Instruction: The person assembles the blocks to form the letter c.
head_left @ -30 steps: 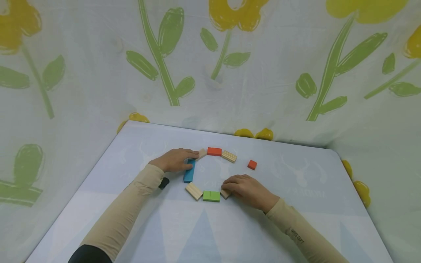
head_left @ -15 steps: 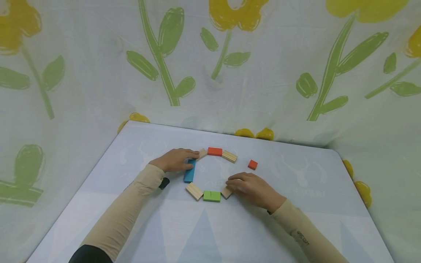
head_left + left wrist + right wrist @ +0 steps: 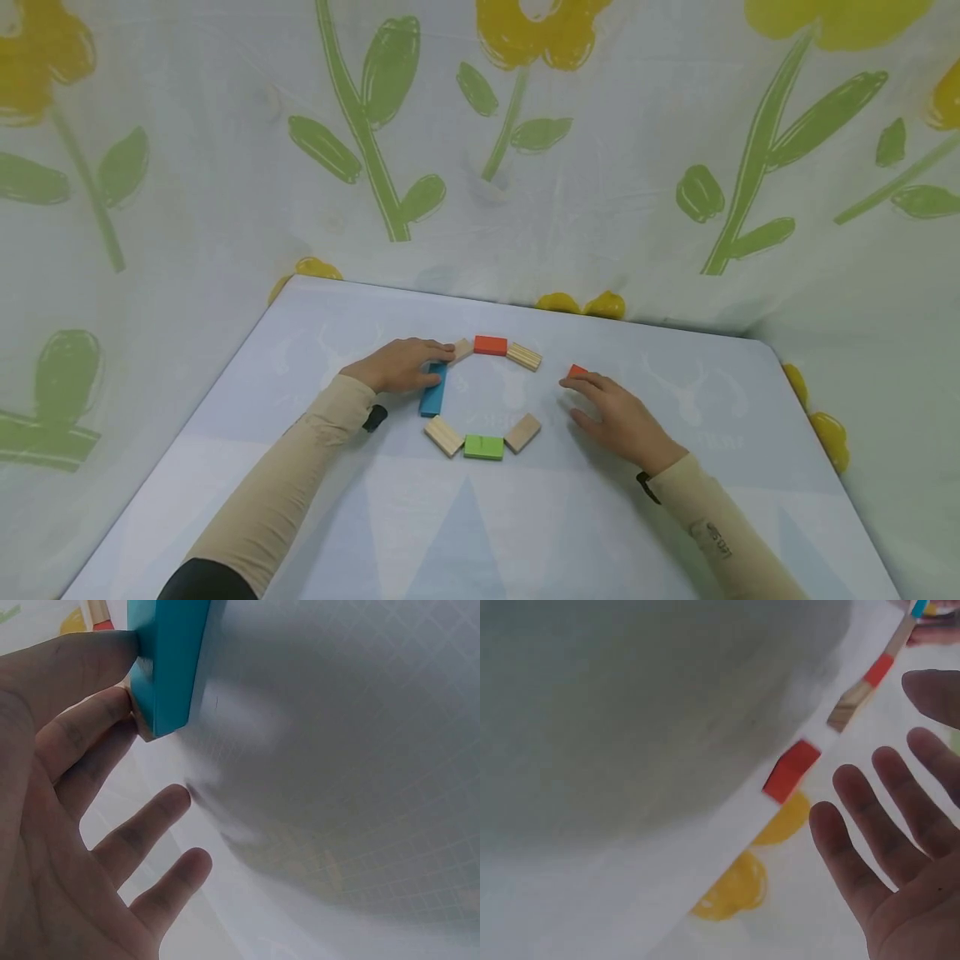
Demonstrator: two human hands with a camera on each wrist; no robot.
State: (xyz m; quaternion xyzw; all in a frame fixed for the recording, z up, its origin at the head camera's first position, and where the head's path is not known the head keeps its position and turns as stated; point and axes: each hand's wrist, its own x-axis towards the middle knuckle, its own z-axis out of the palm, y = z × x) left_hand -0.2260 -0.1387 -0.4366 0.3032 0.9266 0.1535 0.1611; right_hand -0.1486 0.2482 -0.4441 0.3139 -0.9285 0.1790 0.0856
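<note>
My left hand [image 3: 397, 365] rests at the blue block [image 3: 432, 396]. In the left wrist view its thumb touches the blue block [image 3: 169, 667], the index and middle fingers meet the corner where a plain wooden block [image 3: 462, 352] adjoins, and the other two fingers stretch out loosely. Reaching over the right side, my right hand [image 3: 622, 421] has its fingers spread and holds nothing. Its fingertips partly cover a small red block [image 3: 577, 371] in the head view; the right wrist view shows that red block [image 3: 791, 771] apart from the fingers.
Around the ring lie a long red block [image 3: 491, 345], a grooved wooden block [image 3: 524, 357], a green block [image 3: 483, 447], and wooden blocks at lower left [image 3: 444, 436] and lower right [image 3: 522, 432]. The ring gaps on its right side. A flowered cloth wall [image 3: 600, 208] stands behind the table.
My right hand has let go of the lower-right wooden block and moved right and away, over to the small red block. The left hand has stayed in place.
</note>
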